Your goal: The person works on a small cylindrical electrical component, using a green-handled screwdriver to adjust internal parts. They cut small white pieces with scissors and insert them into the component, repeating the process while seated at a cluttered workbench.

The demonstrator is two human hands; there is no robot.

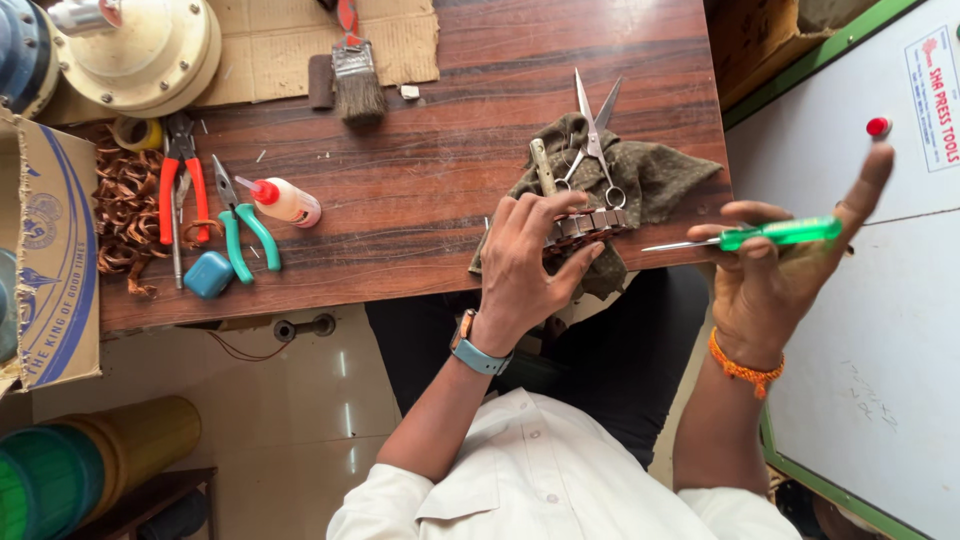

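Gripping ribbed metal stator [588, 224] in left hand [528, 268] | right hand [770, 275] pinching translucent green screwdriver [745, 236] | olive cloth [650, 180]

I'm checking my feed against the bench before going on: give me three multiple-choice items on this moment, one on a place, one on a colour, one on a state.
1. Where do the scissors lie?
A. on the grey-green cloth
B. in the cardboard box
C. on the floor

2. What colour is the handle of the screwdriver?
A. red
B. green
C. black

3. What is the left hand doing?
A. hanging free
B. holding the brush
C. gripping the metal block at the table edge

Answers: 1 A, the scissors rest on the cloth; 2 B, a translucent green handle shows in the right hand; 3 C, the fingers wrap the block.
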